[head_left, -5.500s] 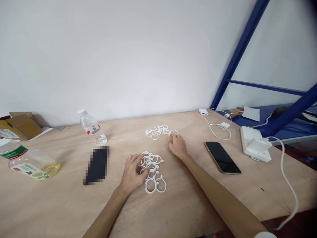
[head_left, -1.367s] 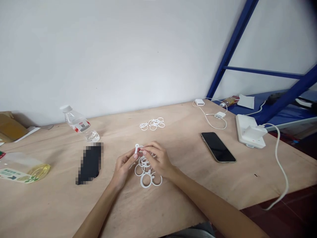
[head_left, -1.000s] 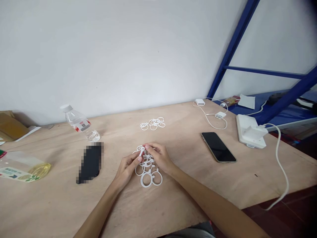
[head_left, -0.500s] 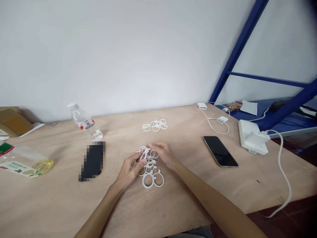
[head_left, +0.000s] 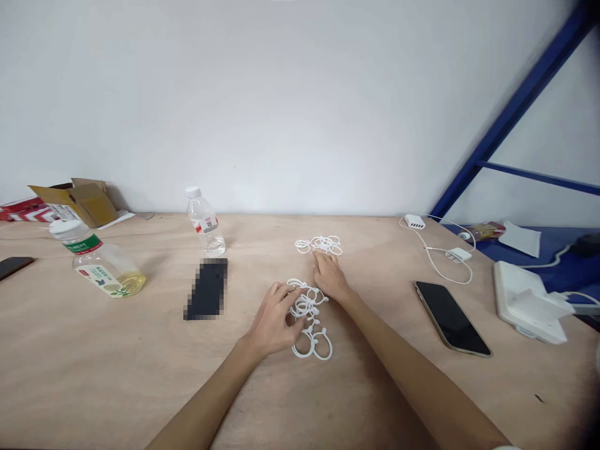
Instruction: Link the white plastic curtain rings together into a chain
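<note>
Two bare forearms, no sleeves, left hand [head_left: 274, 320], right hand [head_left: 330, 277] ungloved

linked white rings [head_left: 309, 319] — flat, loose rings [head_left: 319, 244] behind

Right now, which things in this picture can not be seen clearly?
Head view only:
- Black item near the left hand: pixelated, cannot identify.
- Right hand fingers: whether they pinch a ring from the far ring pile is too small to tell.
- Near ring pile: partly under the left fingers.
- Dark phone: cut by left edge.

No text could be read: the print on the labels of the water bottle [head_left: 205, 222] and the oil bottle [head_left: 100, 269] was too small.
</note>
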Available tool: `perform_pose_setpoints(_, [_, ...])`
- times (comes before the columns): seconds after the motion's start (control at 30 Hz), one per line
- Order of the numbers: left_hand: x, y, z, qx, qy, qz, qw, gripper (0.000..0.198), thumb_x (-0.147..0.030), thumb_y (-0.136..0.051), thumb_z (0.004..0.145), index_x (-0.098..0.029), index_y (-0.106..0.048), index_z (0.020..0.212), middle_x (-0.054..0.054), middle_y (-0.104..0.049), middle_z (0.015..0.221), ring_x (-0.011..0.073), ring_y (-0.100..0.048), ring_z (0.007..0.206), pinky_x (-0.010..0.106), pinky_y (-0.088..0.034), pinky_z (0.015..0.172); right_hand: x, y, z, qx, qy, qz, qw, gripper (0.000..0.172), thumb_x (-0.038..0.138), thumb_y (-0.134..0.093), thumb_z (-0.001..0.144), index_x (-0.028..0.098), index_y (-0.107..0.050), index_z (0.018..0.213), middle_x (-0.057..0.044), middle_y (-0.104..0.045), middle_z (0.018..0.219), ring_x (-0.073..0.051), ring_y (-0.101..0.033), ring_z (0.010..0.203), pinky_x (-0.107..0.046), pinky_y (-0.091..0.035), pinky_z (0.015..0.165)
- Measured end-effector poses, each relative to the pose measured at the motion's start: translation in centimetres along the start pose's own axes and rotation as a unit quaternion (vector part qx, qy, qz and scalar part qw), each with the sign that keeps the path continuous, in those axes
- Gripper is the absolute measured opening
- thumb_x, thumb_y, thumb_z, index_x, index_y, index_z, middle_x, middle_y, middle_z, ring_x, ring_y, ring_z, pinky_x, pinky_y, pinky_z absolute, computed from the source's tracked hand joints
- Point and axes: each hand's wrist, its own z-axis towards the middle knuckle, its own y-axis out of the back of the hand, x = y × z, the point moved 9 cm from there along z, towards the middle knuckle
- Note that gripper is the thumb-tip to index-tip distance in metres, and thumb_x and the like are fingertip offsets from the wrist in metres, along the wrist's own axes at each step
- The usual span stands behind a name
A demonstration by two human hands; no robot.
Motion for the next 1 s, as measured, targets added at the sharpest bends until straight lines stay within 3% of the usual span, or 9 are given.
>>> perform_pose_setpoints(0.23, [-0.2, -0.1, -0.1, 0.009, -0.001, 0.015, 1.000, 0.053, -0.031, -0.067, 0.075, -0.022, -0.055, 0.126, 0.010, -0.057, 0.117, 0.0271, -0.049, 0.102, 0.045, -0.042, 0.090, -0.6, 0.5, 0.0, -0.038, -0.010, 0.057, 0.998, 0.033, 0.011, -0.040, 0.084, 0.013, -0.061, 0.109, -0.014, -0.062, 0.110, -0.024, -0.050, 0.111, -0.037, -0.038, 0.099])
perform_pose_setpoints(0.37, [0.0, 0.2, 0.0, -0.007, 0.010, 0.014, 1.000, 0.045, -0.036, -0.063, 0.081, -0.022, -0.056, 0.122, 0.010, -0.059, 0.114, 0.0262, -0.050, 0.101, 0.044, -0.042, 0.090, 0.1, 1.6, -1.2, -0.062, -0.030, 0.153, 0.986, 0.038, 0.019, -0.038, 0.088, 0.012, -0.052, 0.122, -0.010, -0.063, 0.098, -0.020, -0.059, 0.088, -0.035, -0.048, 0.083])
perform_pose_setpoints(0.43, [0.3, 0.5, 0.0, -0.031, 0.022, 0.008, 0.999, 0.042, -0.038, -0.060, 0.083, -0.022, -0.056, 0.122, 0.010, -0.060, 0.114, 0.0257, -0.051, 0.101, 0.043, -0.041, 0.090, 0.8, 2.2, -2.5, -0.071, -0.061, 0.306, 0.948, 0.047, 0.029, -0.044, 0.087, 0.014, -0.043, 0.132, -0.005, -0.060, 0.088, -0.017, -0.058, 0.073, -0.032, -0.051, 0.070])
perform_pose_setpoints(0.53, [1.1, 0.8, -0.1, -0.064, 0.054, -0.015, 0.996, 0.045, -0.038, -0.060, 0.084, -0.021, -0.052, 0.125, 0.010, -0.061, 0.112, 0.0250, -0.052, 0.101, 0.042, -0.041, 0.090, 3.1, 2.7, -4.6, -0.047, -0.086, 0.487, 0.868, 0.054, 0.034, -0.056, 0.081, 0.020, -0.043, 0.132, -0.001, -0.057, 0.086, -0.014, -0.057, 0.067, -0.029, -0.050, 0.064])
perform_pose_setpoints(0.63, [1.9, 0.9, -0.2, -0.084, 0.086, -0.049, 0.991, 0.050, -0.038, -0.060, 0.084, -0.020, -0.049, 0.129, 0.010, -0.062, 0.107, 0.0232, -0.054, 0.097, 0.040, -0.043, 0.088, 5.2, 2.6, -6.2, -0.005, -0.118, 0.584, 0.803, 0.049, 0.032, -0.064, 0.076, 0.022, -0.053, 0.122, 0.001, -0.055, 0.081, -0.013, -0.057, 0.065, -0.027, -0.049, 0.061])
perform_pose_setpoints(0.77, [2.5, 1.3, -0.2, -0.113, 0.104, -0.073, 0.986, 0.048, -0.037, -0.063, 0.081, -0.020, -0.053, 0.124, 0.009, -0.063, 0.105, 0.0214, -0.057, 0.093, 0.037, -0.047, 0.083, 6.3, 2.4, -6.8, 0.020, -0.134, 0.664, 0.736, 0.040, 0.028, -0.069, 0.072, 0.023, -0.058, 0.111, 0.002, -0.055, 0.078, -0.013, -0.056, 0.067, -0.025, -0.047, 0.061])
perform_pose_setpoints(0.87, [2.5, 1.5, -0.2, -0.127, 0.108, -0.087, 0.982, 0.043, -0.036, -0.064, 0.080, -0.020, -0.057, 0.120, 0.009, -0.065, 0.106, 0.0211, -0.059, 0.091, 0.036, -0.048, 0.081, 6.7, 1.9, -6.9, 0.062, -0.130, 0.692, 0.707, 0.037, 0.025, -0.072, 0.071, 0.023, -0.058, 0.105, 0.002, -0.060, 0.079, -0.012, -0.056, 0.066, -0.025, -0.046, 0.061])
perform_pose_setpoints(1.0, [1.9, 2.0, -0.1, -0.135, 0.079, -0.079, 0.984, 0.036, -0.034, -0.065, 0.080, -0.019, -0.062, 0.112, 0.008, -0.067, 0.098, 0.0208, -0.060, 0.088, 0.034, -0.050, 0.078, 6.6, 1.6, -7.2, 0.086, -0.134, 0.694, 0.702, 0.032, 0.025, -0.073, 0.070, 0.023, -0.061, 0.100, 0.002, -0.062, 0.077, -0.012, -0.057, 0.067, -0.024, -0.045, 0.060])
